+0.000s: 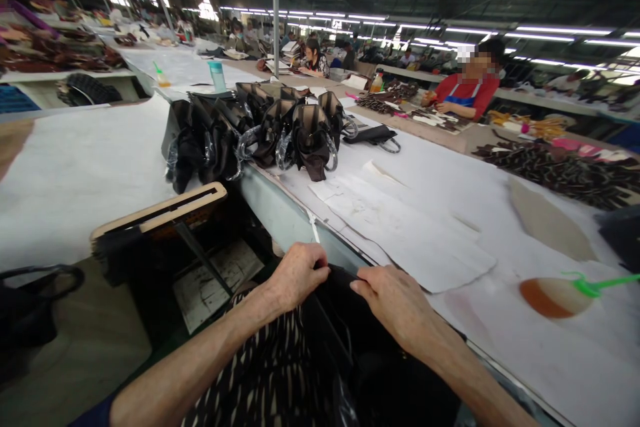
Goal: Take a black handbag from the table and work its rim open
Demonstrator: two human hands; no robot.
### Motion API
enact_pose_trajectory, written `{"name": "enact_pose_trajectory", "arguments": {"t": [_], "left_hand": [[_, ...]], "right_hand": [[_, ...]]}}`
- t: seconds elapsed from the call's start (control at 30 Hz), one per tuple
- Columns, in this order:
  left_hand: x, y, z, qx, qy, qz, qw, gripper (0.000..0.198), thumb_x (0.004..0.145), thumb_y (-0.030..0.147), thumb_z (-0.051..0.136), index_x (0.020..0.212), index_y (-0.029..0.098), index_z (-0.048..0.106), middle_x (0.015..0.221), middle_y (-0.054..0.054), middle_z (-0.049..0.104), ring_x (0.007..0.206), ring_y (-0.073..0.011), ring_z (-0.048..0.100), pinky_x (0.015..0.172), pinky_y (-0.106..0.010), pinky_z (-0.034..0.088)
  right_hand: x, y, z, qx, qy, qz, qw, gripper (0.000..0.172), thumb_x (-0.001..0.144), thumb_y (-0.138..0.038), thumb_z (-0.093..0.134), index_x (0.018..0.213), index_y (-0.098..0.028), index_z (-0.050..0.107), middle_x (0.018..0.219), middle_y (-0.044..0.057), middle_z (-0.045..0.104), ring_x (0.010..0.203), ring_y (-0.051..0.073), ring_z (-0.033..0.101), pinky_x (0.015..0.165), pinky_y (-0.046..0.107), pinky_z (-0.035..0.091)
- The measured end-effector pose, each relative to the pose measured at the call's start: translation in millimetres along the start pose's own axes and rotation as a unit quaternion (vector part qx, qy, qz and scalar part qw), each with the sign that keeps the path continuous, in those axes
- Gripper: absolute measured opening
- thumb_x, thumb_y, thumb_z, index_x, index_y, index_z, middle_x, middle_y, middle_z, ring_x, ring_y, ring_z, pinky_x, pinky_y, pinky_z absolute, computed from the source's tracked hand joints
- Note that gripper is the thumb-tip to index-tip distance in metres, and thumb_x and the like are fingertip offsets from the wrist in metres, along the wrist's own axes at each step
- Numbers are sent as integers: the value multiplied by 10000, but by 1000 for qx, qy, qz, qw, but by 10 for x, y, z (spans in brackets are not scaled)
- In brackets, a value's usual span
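My left hand and my right hand are both closed on the top edge of a black bag that rests in my lap, below the table's front edge. The fingers of each hand pinch the dark material, a short gap between them. The bag's lower part is hidden by my forearms and a patterned garment.
A long white-covered table runs ahead. On it stands a cluster of dark handbags, paper pieces, and a bottle with a green nozzle lying at right. A person in red works across it. A black bag sits at left.
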State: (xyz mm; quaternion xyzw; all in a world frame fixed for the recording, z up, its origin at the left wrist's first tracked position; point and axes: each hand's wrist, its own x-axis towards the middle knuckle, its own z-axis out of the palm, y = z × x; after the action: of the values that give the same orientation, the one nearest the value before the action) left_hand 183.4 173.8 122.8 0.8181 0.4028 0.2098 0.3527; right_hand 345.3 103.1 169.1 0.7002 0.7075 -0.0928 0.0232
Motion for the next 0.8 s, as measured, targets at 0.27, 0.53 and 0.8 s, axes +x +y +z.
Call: {"name": "enact_pose_trajectory", "arguments": {"t": [0.27,0.53,0.8], "left_hand": [[54,-53,-6,-1,-22,31,999,15,699,182,535,688,173,531,654,30,556,616,-113,493,574,-205,354],[83,74,-71,-90,-51,42,994,476,698,99,541,1150,226,463,708,44,630,653,-124,545,660,-218,404],[61,98,-31,-134,-54,54,988,478,696,83,532,1154,211,484,716,38,635,664,-125,561,682,-222,427]], "right_hand": [[-9,81,17,47,-2,-8,999,256,837,-248,458,592,-190,504,586,-10,580,586,136,501,546,251,251],[-44,179,46,105,-3,-15,994,287,838,-260,446,564,-180,418,535,-34,503,538,108,427,530,239,237],[-13,145,35,130,-23,-31,991,148,796,-342,533,730,-209,538,678,-23,590,689,154,530,601,250,297]]}}
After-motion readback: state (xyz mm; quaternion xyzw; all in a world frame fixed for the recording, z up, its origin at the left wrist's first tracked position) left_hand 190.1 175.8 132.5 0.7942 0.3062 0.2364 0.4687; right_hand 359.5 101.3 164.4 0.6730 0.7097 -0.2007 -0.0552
